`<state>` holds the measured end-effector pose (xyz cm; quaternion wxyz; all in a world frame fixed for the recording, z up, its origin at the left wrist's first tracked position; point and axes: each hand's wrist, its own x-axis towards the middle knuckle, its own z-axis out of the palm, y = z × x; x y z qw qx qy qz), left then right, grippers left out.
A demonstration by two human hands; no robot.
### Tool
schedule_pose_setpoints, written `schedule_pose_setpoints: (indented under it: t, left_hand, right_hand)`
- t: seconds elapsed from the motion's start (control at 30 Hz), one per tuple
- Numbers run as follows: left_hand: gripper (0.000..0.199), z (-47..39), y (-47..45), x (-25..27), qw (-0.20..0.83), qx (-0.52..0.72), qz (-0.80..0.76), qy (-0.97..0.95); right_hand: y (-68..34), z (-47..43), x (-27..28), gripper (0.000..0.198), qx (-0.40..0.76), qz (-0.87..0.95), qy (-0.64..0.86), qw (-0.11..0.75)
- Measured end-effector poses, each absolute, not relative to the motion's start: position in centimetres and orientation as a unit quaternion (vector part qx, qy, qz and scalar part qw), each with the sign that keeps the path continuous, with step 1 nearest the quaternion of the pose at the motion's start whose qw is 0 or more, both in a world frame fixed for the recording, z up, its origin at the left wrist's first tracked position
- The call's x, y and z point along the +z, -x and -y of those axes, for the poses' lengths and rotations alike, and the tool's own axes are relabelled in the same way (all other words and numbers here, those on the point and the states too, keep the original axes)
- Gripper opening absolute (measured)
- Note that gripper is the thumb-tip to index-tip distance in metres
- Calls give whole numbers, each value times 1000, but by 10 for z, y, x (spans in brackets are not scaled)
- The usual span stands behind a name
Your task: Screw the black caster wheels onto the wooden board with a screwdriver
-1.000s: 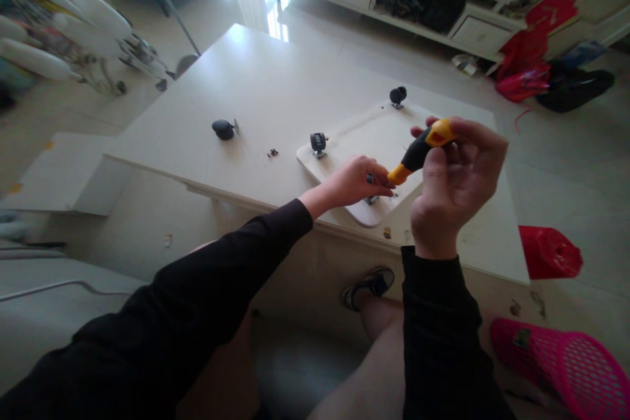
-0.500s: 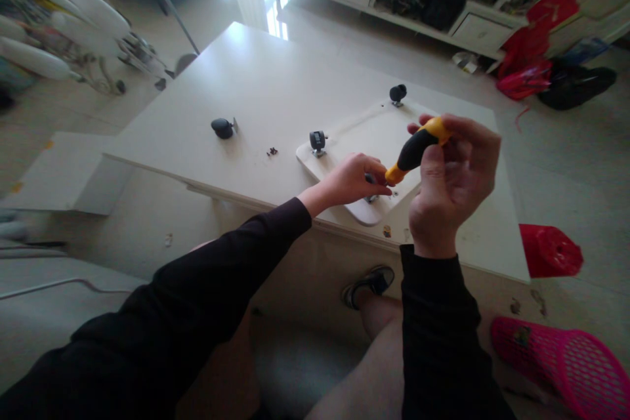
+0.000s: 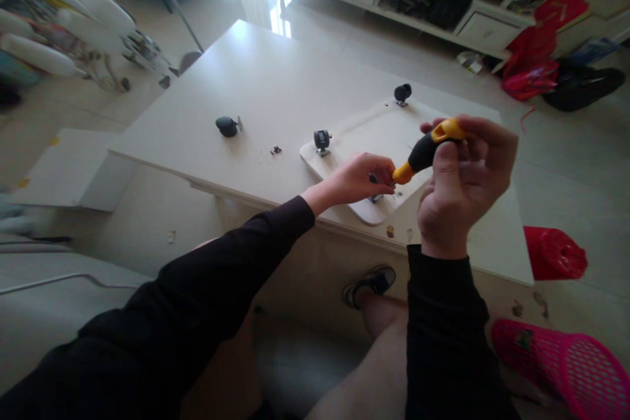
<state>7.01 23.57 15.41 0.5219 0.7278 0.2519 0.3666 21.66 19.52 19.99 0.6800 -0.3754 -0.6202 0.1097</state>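
Here, right hand wrapped around yellow-black screwdriver, left hand pinching caster at small board near corner, close to worktop front edge, bare surface leftward.

A loose black caster lay on the pale table at ten o'clock, with small dark screws just beside it. A pink mesh basket sat on the floor at four o'clock, a red bag near it at three o'clock.

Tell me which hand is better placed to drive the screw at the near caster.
Right. The right hand already holds the screwdriver, tip angled at the near caster; the left hand is steadying it.
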Motion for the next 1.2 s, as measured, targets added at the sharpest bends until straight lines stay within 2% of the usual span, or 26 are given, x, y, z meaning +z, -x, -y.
schedule_pose_setpoints:
  t: [0.17,0.3,0.4,0.6,0.87,1.07,1.2]
  left_hand:
    - [6,-231,-70,155,496,358,-243,-753]
    - [14,-231,-70,155,460,363,-272,-763]
    - [12,-233,-70,153,449,364,-280,-766]
    - [6,-231,-70,150,452,369,-263,-768]
    - [10,-232,-70,153,447,377,-286,-760]
    - [7,-231,-70,153,487,360,-264,-751]
    - [11,-229,-72,153,457,365,-278,-762]
  right_hand:
    - [-217,-197,203,42,21,602,378,703]
    - [-214,-192,204,25,88,616,378,685]
    - [-213,-191,203,26,119,623,377,675]
    - [-213,-195,202,39,72,618,364,694]
    - [-210,-188,206,25,129,642,355,667]
    - [-214,-193,202,44,61,618,387,682]
    - [-213,-195,202,27,76,627,357,688]
